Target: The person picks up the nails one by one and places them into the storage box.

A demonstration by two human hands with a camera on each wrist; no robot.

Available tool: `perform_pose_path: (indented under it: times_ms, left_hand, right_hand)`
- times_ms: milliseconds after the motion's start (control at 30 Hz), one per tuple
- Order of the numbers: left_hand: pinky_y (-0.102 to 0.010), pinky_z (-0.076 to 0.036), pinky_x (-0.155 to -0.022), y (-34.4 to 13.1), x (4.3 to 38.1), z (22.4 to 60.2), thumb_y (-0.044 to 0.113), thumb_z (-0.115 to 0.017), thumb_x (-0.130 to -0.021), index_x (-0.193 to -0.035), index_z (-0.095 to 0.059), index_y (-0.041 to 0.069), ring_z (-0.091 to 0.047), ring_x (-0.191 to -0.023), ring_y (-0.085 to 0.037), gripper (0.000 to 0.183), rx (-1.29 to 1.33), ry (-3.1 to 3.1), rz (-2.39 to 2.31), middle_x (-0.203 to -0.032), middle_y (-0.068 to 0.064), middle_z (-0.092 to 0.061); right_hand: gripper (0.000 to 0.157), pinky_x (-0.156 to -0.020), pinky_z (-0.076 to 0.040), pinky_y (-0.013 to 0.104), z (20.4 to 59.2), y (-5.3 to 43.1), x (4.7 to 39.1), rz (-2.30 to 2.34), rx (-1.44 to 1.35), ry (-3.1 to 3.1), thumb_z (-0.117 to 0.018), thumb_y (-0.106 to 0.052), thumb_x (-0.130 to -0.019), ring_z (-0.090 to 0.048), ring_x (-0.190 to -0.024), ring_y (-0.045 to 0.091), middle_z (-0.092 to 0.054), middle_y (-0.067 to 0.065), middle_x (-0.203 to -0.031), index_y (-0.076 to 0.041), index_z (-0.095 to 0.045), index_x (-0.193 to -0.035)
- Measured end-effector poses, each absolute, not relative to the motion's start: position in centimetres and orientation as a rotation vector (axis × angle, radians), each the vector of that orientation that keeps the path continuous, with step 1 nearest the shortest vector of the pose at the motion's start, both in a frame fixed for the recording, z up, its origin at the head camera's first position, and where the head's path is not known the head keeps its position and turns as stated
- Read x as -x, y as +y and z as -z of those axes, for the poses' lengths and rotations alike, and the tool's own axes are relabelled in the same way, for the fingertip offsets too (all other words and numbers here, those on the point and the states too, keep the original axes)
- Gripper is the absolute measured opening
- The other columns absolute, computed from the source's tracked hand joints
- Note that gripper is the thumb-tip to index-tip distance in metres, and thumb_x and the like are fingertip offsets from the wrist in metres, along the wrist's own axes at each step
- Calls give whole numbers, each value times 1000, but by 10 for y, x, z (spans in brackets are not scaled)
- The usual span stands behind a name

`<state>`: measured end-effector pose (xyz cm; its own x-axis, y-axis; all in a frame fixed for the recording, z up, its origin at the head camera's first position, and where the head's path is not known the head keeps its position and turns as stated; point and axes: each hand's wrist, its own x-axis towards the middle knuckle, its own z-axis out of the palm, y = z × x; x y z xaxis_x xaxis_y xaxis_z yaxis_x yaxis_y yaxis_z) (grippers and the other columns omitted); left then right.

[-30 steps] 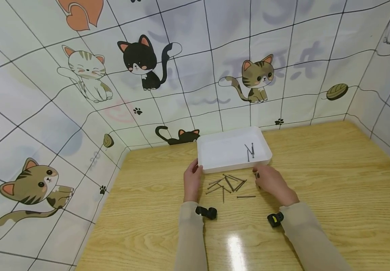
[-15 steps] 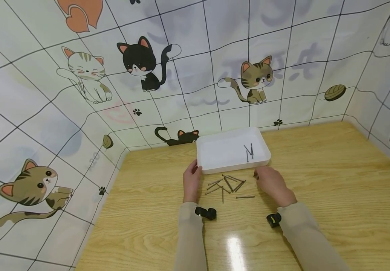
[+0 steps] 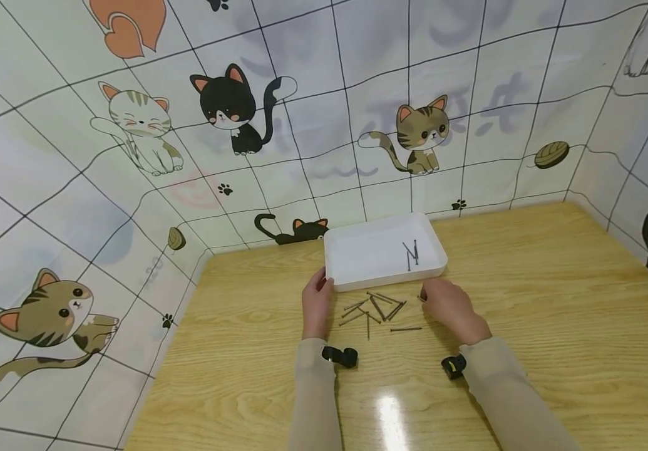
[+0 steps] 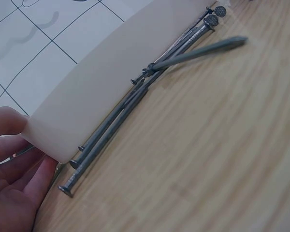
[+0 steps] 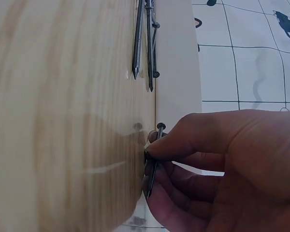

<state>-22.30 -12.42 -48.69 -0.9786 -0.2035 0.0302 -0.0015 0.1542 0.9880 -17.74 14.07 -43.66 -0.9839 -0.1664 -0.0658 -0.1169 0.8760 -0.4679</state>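
Observation:
My left hand (image 3: 317,305) holds the near left corner of a white tray (image 3: 363,254). In the left wrist view its thumb is over the rim and the fingers (image 4: 26,169) curl against the corner. My right hand (image 3: 449,308), just in front of the tray's near right corner, pinches an iron nail (image 5: 152,180) between thumb and fingertips, its head pointing away from the palm, close over the table. Several nails (image 3: 377,308) lie in a loose pile on the table between the hands. Inside the tray, towards its right end, lie a few more nails (image 3: 416,252).
A single nail (image 3: 406,329) lies apart, on the near side of the pile. The wooden table (image 3: 526,300) meets a cat-printed wall covering (image 3: 346,138) behind the tray. Both wrists wear small black cameras (image 3: 340,356).
The head view has shifted slightly. My right fingers have moved a little around the pinched nail near the table. The left hand, the tray and the loose nails stay in place.

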Motion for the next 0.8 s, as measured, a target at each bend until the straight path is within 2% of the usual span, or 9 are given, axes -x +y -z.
perform_pose_path:
  times_ms: [133, 267, 400, 567, 800]
  left_hand:
    - [-38, -39, -99, -125, 224, 487, 26, -55, -92, -133, -51, 18, -49, -118, -17, 41, -193, -2262, 1933, -130, 1, -54]
    - [-37, -40, -98, -126, 223, 487, 26, -55, -92, -132, -51, 20, -49, -118, -17, 41, -198, -2265, 1937, -129, 1, -54]
    - [-37, -39, -99, -126, 223, 487, 25, -56, -92, -132, -52, 19, -49, -118, -17, 41, -198, -2261, 1943, -129, 0, -54]
    - [-38, -39, -99, -126, 224, 488, 24, -56, -91, -132, -52, 18, -50, -118, -17, 41, -199, -2249, 1951, -129, 0, -54]
    - [-38, -39, -99, -125, 225, 488, 24, -55, -92, -132, -51, 19, -49, -118, -18, 41, -193, -2251, 1947, -130, -1, -54]
  right_hand:
    - [14, -62, -47, 40, 435, 142, 178, 719, 243, 2941, -59, -2, -78, -58, -73, 23, -65, 12, -90, -2, -66, -90]
    - [13, -67, -48, 41, 435, 143, 179, 747, 269, 2912, -58, -6, -83, -59, -78, 24, -65, 12, -93, -2, -66, -93]
    - [19, -69, -47, 41, 435, 145, 180, 786, 294, 2871, -56, -7, -85, -59, -83, 25, -65, 13, -96, -2, -65, -102]
    - [29, -68, -47, 41, 435, 147, 179, 805, 322, 2857, -53, -3, -84, -59, -86, 27, -64, 16, -101, 0, -61, -111]
    - [31, -64, -45, 36, 435, 149, 180, 831, 317, 2847, -51, -1, -83, -57, -81, 24, -63, 17, -101, -1, -61, -112]
